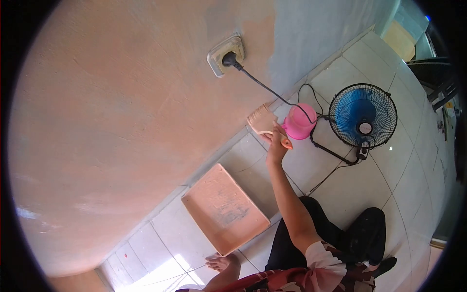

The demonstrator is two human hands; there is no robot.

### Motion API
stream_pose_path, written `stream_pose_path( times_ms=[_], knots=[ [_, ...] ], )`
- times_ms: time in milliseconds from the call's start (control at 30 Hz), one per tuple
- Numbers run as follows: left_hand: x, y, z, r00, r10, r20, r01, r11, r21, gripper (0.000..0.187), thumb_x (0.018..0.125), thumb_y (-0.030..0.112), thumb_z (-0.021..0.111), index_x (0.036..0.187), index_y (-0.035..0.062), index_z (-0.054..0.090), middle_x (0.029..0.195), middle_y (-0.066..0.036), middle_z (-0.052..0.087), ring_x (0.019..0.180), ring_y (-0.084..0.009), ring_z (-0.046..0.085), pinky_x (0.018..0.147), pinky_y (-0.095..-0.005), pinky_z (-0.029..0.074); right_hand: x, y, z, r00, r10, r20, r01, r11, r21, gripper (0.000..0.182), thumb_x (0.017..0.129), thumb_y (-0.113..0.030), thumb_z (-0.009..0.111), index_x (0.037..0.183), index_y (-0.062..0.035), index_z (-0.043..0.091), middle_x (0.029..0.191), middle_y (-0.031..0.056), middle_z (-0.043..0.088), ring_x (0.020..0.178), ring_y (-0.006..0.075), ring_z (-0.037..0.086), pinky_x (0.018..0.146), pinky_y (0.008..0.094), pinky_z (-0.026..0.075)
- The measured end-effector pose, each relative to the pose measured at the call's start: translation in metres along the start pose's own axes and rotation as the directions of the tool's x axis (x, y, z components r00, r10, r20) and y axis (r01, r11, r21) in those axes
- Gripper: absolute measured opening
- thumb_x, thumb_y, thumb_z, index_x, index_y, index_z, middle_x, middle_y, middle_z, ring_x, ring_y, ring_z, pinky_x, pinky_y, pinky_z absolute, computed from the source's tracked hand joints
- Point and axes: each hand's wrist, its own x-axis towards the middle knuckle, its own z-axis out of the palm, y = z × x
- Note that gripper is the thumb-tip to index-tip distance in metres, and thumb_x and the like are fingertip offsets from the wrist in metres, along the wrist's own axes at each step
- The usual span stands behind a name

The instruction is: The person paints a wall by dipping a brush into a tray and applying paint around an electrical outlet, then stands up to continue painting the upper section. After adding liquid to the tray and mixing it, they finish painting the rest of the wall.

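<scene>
My right hand [276, 141] is closed around the handle of a wide paintbrush [262, 120]. Its bristles, coated in peach paint, are at the foot of the wall, and the orange handle end sticks out past my fingers. A peach-smeared paint tray [219, 204] lies on the floor between my arms, with a grey worn patch on its bottom. Beside its lower corner, my left hand [221, 263] rests low near the tiles with fingers spread, holding nothing. Just right of the brush stands a pink plastic jug [300, 121], close to my right hand.
A peach-painted wall [121, 121] runs along the left, with a grey-blue part further right. A black plug [230, 60] sits in the wall socket, its cord hanging past the jug. A black and blue fan [364, 117] stands on the white tiles [369, 180] near my legs.
</scene>
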Motion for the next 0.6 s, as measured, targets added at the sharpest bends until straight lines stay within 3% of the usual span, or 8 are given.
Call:
stream_pose_path(
  times_ms=[133, 200, 300, 333, 400, 500, 533, 600],
  knots=[
    [0.0, -0.007, 0.006, 0.999, -0.014, -0.04, 0.012, 0.999, -0.053, 0.076, 0.102, 0.059, 0.02, 0.16, 0.0091, 0.017, 0.164, -0.02, 0.021, 0.151, -0.0355, 0.021, 0.122, -0.0469, 0.018, 0.016, -0.052, 0.056, 0.992, -0.099, -0.083, 0.105, 0.992, 0.066, 0.038, 0.098, -0.023, 0.061, 0.125, 0.0037, 0.057, 0.119, 0.0163, 0.064, 0.097, 0.0233, 0.069, 0.083, 0.0395, 0.06],
    [0.005, -0.006, 0.007, 1.0, -0.026, 0.004, 0.026, 0.999, -0.035, 0.075, 0.102, 0.059, 0.019, 0.16, 0.0114, 0.016, 0.164, -0.018, 0.021, 0.152, -0.0349, 0.021, 0.122, -0.0469, 0.018, 0.023, -0.085, 0.084, 0.952, -0.29, 0.101, 0.244, 0.914, 0.324, 0.04, 0.1, -0.019, 0.055, 0.133, 0.0051, 0.054, 0.128, 0.0159, 0.061, 0.1, 0.0242, 0.068, 0.083, 0.0401, 0.06],
    [0.003, -0.001, 0.011, 1.0, -0.02, -0.023, 0.018, 0.996, -0.091, 0.077, 0.101, 0.06, 0.018, 0.16, 0.0105, 0.017, 0.164, -0.02, 0.02, 0.152, -0.0347, 0.02, 0.123, -0.0474, 0.017, 0.01, -0.088, 0.075, 0.97, -0.233, 0.068, 0.183, 0.887, 0.424, 0.039, 0.1, -0.019, 0.053, 0.132, 0.005, 0.053, 0.128, 0.0161, 0.06, 0.1, 0.026, 0.068, 0.085, 0.042, 0.059],
    [0.001, -0.005, 0.011, 1.0, -0.008, -0.03, 0.005, 0.995, -0.1, 0.078, 0.101, 0.061, 0.018, 0.16, 0.0103, 0.017, 0.164, -0.02, 0.02, 0.152, -0.0347, 0.019, 0.123, -0.0474, 0.016, 0.003, -0.071, 0.063, 0.969, -0.235, 0.075, 0.183, 0.887, 0.425, 0.039, 0.1, -0.019, 0.053, 0.132, 0.005, 0.053, 0.128, 0.0161, 0.06, 0.1, 0.026, 0.068, 0.085, 0.042, 0.059],
    [0.002, -0.008, 0.013, 1.0, -0.001, -0.024, 0.0, 0.999, -0.054, 0.079, 0.1, 0.063, 0.017, 0.16, 0.0115, 0.016, 0.164, -0.02, 0.02, 0.152, -0.0341, 0.019, 0.123, -0.0469, 0.016, -0.006, -0.022, 0.033, 0.999, -0.018, 0.048, 0.012, 0.993, 0.121, 0.036, 0.1, -0.018, 0.054, 0.128, 0.0048, 0.055, 0.128, 0.0157, 0.061, 0.099, 0.026, 0.068, 0.084, 0.0424, 0.059],
    [0.008, -0.008, 0.021, 1.0, -0.011, -0.028, 0.008, 0.997, -0.073, 0.079, 0.1, 0.062, 0.017, 0.161, 0.0123, 0.015, 0.165, -0.019, 0.018, 0.152, -0.0349, 0.019, 0.123, -0.0467, 0.015, -0.011, -0.016, 0.021, 0.99, -0.013, -0.14, 0.014, 1.0, 0.005, 0.04, 0.098, -0.023, 0.058, 0.128, 0.0033, 0.052, 0.12, 0.0128, 0.064, 0.09, 0.0247, 0.07, 0.083, 0.0396, 0.058],
    [0.007, -0.009, 0.022, 0.999, -0.011, -0.031, 0.008, 0.997, -0.078, 0.078, 0.1, 0.061, 0.018, 0.16, 0.0118, 0.015, 0.165, -0.019, 0.017, 0.152, -0.0352, 0.018, 0.123, -0.0469, 0.015, -0.006, -0.021, 0.028, 0.991, -0.014, -0.136, 0.014, 1.0, 0.004, 0.04, 0.098, -0.023, 0.058, 0.128, 0.0033, 0.052, 0.12, 0.0128, 0.064, 0.09, 0.0247, 0.07, 0.083, 0.0396, 0.058],
    [0.007, -0.01, 0.025, 0.999, -0.011, -0.033, 0.008, 0.997, -0.082, 0.078, 0.1, 0.06, 0.018, 0.16, 0.0114, 0.015, 0.165, -0.02, 0.017, 0.152, -0.0354, 0.018, 0.123, -0.047, 0.015, 0.02, -0.047, 0.058, 0.964, -0.245, -0.102, 0.253, 0.964, 0.083, 0.038, 0.098, -0.022, 0.059, 0.126, 0.0023, 0.053, 0.116, 0.012, 0.065, 0.091, 0.0236, 0.069, 0.082, 0.0397, 0.058]
  ],
)
